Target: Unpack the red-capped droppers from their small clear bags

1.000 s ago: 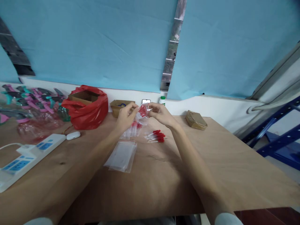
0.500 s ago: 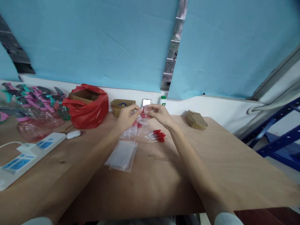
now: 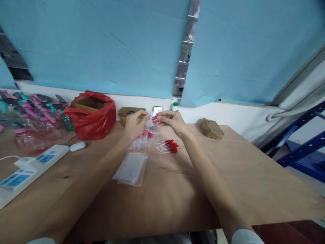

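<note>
Between my two hands, raised over the table, is a clear zip bag (image 3: 153, 121) with red-handled tools inside. My left hand (image 3: 135, 123) pinches its left end. The fingers of my right hand (image 3: 174, 122) close on its right end. Below them lies a pile of filled clear bags (image 3: 142, 139) with red showing through. To the right of that pile, several small screwdriver-like tools (image 3: 168, 146) with red handles and thin pale shafts lie loose together. A stack of flat clear zip bags (image 3: 131, 168) rests nearer to me.
A power strip (image 3: 33, 169) and a white case (image 3: 77, 146) lie at left. Behind them stand spray bottles (image 3: 35, 125) and a red plastic bag (image 3: 93, 122). Along the back are a cardboard box (image 3: 125, 117), a phone (image 3: 157, 109), a green-capped bottle (image 3: 175, 107) and a brown box (image 3: 212, 128).
The bag between my hands has been turned and stretched out, so more of its clear length shows. My left hand has shifted slightly left. The camera view has moved a little.
</note>
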`<state>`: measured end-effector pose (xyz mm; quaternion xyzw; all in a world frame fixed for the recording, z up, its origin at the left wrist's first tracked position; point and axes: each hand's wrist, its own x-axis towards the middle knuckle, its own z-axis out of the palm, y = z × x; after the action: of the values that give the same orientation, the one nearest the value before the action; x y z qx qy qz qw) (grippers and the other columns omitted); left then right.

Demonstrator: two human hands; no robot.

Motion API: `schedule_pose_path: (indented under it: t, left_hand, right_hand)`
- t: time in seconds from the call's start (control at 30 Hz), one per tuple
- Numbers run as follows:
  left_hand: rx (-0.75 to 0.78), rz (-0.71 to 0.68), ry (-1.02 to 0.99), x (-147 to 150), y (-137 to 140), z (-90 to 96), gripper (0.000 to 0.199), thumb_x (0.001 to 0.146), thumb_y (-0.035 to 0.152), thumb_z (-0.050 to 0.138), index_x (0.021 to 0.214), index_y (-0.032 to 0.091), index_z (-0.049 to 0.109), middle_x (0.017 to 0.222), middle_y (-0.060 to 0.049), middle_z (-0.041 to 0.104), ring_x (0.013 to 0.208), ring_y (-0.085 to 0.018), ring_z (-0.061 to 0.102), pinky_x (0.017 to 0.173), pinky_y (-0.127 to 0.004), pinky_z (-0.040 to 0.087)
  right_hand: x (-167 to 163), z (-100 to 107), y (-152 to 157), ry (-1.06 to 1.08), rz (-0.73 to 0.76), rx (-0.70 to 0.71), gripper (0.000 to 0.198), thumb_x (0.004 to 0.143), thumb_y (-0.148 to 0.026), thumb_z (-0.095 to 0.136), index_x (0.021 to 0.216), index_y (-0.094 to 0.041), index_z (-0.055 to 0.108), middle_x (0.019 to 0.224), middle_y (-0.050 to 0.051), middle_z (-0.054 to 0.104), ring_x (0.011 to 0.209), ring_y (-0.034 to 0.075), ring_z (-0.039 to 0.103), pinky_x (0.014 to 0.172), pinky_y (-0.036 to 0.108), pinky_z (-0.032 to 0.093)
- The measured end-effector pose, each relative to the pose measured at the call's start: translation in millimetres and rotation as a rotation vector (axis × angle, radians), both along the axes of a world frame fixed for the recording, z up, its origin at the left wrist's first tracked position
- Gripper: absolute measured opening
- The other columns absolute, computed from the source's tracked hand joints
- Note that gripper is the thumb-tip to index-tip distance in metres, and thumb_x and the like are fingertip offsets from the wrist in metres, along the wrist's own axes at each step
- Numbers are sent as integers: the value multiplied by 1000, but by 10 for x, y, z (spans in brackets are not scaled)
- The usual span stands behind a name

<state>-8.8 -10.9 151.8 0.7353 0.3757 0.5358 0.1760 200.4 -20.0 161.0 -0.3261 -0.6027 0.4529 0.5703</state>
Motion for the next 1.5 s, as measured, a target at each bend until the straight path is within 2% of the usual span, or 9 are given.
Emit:
schedule_pose_path:
  t: [0.17, 0.3, 0.43, 0.5, 0.73, 0.87, 1.1, 1.37, 1.5]
  left_hand:
    - [-19, 22, -39, -96, 94, -16, 27, 97, 48, 62, 96, 22, 70, 80, 0, 72, 50, -11, 57, 51, -24, 44]
    - [-44, 42, -120, -229, 215, -1, 27, 96, 48, 64, 98, 22, 70, 94, -4, 75, 53, -11, 58, 53, -24, 48]
    - [-111, 102, -147, -319, 291, 12, 25, 94, 46, 67, 98, 22, 70, 99, -5, 76, 55, -11, 59, 54, -24, 49]
    - [-134, 101, -124, -339, 335, -21, 25, 94, 46, 69, 102, 22, 71, 100, -5, 75, 56, -11, 60, 54, -24, 49]
    - [-212, 10, -25, -304, 484, -206, 39, 91, 47, 72, 122, 25, 67, 106, -4, 76, 57, -13, 66, 52, -24, 47]
    - [-234, -33, -30, -267, 499, -246, 39, 91, 45, 73, 123, 24, 68, 110, -6, 76, 58, -12, 66, 52, -24, 50]
    - [-265, -116, -85, -213, 485, -282, 35, 89, 43, 75, 117, 22, 70, 111, -8, 75, 57, -11, 65, 51, -23, 51]
    - [-224, -87, -13, -182, 431, -263, 33, 90, 43, 73, 116, 22, 71, 112, -9, 76, 70, -17, 70, 61, -27, 55]
    - [-243, -96, -3, -173, 424, -268, 35, 90, 45, 72, 117, 22, 71, 110, -9, 77, 70, -18, 71, 61, -29, 54]
  right_hand:
    - [273, 63, 50, -27, -72, 11, 43, 70, -39, 94, 103, -16, 80, 100, 8, 81, 86, 18, 75, 80, 32, 63]
    - [621, 62, 108, -58, -108, -10, 44, 71, -40, 94, 104, -15, 79, 103, 10, 81, 88, 18, 76, 82, 32, 64]
    - [873, -90, 184, -95, -116, -59, 41, 70, -39, 95, 99, -14, 80, 98, 11, 81, 87, 20, 76, 81, 33, 64]
    - [928, -204, 231, -166, -66, -118, 41, 70, -37, 95, 99, -12, 80, 97, 12, 81, 86, 20, 77, 80, 32, 64]
    - [861, -477, 329, -476, 125, -306, 35, 69, -29, 92, 96, -11, 79, 94, 11, 81, 82, 17, 74, 72, 26, 62]
    - [836, -516, 338, -661, 142, -309, 28, 69, -23, 86, 95, -13, 79, 92, 8, 80, 76, 14, 71, 64, 22, 57]
    - [842, -543, 377, -843, 144, -374, 30, 58, -15, 84, 87, -16, 78, 86, 4, 78, 69, 14, 68, 61, 22, 56]
    - [813, -545, 404, -1031, 113, -349, 31, 58, -15, 83, 89, -18, 81, 92, 4, 79, 70, 14, 67, 56, 19, 50]
    - [807, -547, 409, -1022, 106, -264, 25, 62, -13, 79, 86, -17, 81, 86, 4, 80, 77, 16, 69, 66, 21, 52]
